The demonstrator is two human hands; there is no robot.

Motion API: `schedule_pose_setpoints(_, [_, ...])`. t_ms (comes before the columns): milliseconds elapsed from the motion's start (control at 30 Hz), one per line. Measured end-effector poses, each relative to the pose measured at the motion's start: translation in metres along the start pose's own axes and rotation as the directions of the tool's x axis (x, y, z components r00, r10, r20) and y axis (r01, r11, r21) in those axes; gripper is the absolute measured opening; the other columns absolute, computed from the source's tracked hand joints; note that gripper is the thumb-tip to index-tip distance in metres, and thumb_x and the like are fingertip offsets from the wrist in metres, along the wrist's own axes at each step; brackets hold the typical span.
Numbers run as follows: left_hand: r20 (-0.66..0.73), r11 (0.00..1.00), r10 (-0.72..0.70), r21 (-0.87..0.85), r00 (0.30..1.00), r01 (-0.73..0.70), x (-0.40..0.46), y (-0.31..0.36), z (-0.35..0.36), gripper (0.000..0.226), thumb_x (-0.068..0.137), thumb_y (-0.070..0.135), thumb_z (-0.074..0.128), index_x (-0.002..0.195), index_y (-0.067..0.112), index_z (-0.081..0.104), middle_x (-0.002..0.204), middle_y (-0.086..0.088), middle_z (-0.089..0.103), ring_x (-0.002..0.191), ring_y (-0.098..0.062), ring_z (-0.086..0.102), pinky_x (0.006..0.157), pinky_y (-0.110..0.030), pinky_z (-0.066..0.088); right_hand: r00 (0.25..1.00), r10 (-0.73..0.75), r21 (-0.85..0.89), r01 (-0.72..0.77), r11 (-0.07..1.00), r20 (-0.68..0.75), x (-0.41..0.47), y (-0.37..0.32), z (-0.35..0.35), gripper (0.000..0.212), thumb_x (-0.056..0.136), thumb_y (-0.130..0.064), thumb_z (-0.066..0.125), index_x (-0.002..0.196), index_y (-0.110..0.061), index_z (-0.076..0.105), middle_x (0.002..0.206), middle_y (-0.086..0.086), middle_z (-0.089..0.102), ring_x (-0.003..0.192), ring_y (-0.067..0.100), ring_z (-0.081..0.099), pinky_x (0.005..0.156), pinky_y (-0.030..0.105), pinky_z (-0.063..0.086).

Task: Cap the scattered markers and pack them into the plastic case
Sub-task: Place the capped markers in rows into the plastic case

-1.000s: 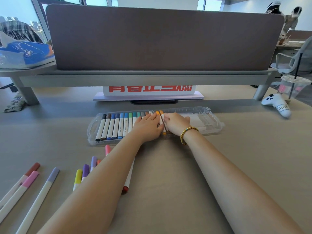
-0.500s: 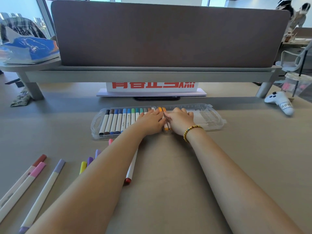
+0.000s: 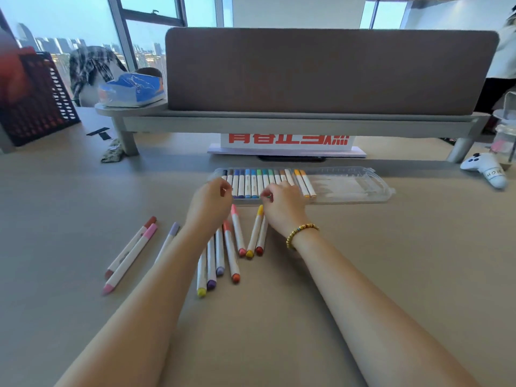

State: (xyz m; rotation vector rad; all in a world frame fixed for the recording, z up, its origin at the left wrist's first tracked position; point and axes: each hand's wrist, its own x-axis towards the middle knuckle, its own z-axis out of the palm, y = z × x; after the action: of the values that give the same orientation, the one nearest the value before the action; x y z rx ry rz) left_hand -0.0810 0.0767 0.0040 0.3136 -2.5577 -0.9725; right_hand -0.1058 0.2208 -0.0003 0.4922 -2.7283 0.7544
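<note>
A clear plastic case (image 3: 363,188) lies open on the desk, its left half filled with a row of several capped markers (image 3: 252,182); its right half holds none. My left hand (image 3: 210,203) hovers at the case's front left edge, fingers curled, nothing clearly in it. My right hand (image 3: 282,203), with a bead bracelet, rests on the front of the green markers in the row. Several loose capped markers (image 3: 231,252) lie between my forearms in front of the case. Three more markers (image 3: 134,248) lie to the left.
A grey shelf with a brown divider panel (image 3: 329,71) runs behind the case, a red-lettered sign (image 3: 287,141) under it. A white game controller (image 3: 484,169) and a plastic cup (image 3: 505,143) sit at the right. A dark mesh basket (image 3: 36,104) stands far left.
Both hands have drawn back and leftward from the orange markers to the case's front left part. The head view has shifted, showing more of the loose markers.
</note>
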Motion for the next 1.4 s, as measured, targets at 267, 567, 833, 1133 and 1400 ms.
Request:
schedule_pose_setpoints(267, [0.039,0.926,-0.125,0.363,0.991,0.102,-0.035,-0.018,-0.042,0.016,0.093,0.024,0.047,0.091,0.011,0.056,0.097,-0.01,0.061,0.084,-0.023,0.05,0.07,-0.029,0.036,0.988,0.115,-0.157,-0.098,0.983,0.102,-0.034,-0.022,0.005,0.038,0.095,-0.039,0.047,0.121,-0.012,0.052,0.125,0.011,0.05,0.118,0.027,0.042,0.096,0.039,0.038])
schedule_pose_setpoints(567, [0.288,0.773,-0.242,0.634,0.926,0.005,-0.043,-0.015,-0.04,0.036,0.095,0.038,0.04,0.107,0.009,0.057,0.091,-0.003,0.054,0.087,-0.021,0.051,0.076,-0.03,0.044,0.965,0.185,-0.309,-0.121,0.943,0.188,-0.045,-0.03,-0.003,0.045,0.093,-0.035,0.044,0.128,-0.006,0.046,0.131,0.015,0.044,0.12,0.03,0.039,0.098,0.04,0.033])
schedule_pose_setpoints(833, [0.313,0.786,-0.238,0.618,0.919,-0.007,-0.042,-0.01,-0.037,0.028,0.093,0.04,0.045,0.086,0.013,0.048,0.071,0.002,0.045,0.081,-0.018,0.05,0.069,-0.027,0.04,0.975,0.151,-0.465,-0.06,0.883,0.16,-0.04,-0.032,0.004,0.045,0.094,-0.035,0.042,0.126,-0.005,0.049,0.128,0.015,0.048,0.12,0.03,0.04,0.099,0.037,0.032])
schedule_pose_setpoints(1133, [0.219,0.963,-0.13,0.261,0.967,0.07,-0.017,0.027,-0.029,0.034,0.099,0.026,0.035,0.111,-0.001,0.053,0.08,-0.012,0.056,0.064,-0.019,0.046,0.058,-0.026,0.037,0.967,0.202,0.034,-0.21,0.977,0.157,-0.021,-0.005,-0.015,0.031,0.095,-0.032,0.039,0.073,-0.013,0.05,0.069,0.003,0.05,0.064,0.018,0.049,0.061,0.028,0.041])
schedule_pose_setpoints(1400, [0.39,0.991,-0.117,-0.021,0.913,0.136,0.037,0.077,0.035,0.022,0.097,0.021,0.041,0.08,0.01,0.05,0.07,-0.004,0.056,0.056,-0.013,0.049,0.057,-0.022,0.047,0.941,0.328,0.439,-0.328,0.836,0.08,0.019,0.066,-0.044,0.031,0.1,-0.02,0.031,0.073,-0.011,0.045,0.068,0.005,0.049,0.056,0.012,0.04,0.049,0.023,0.03])
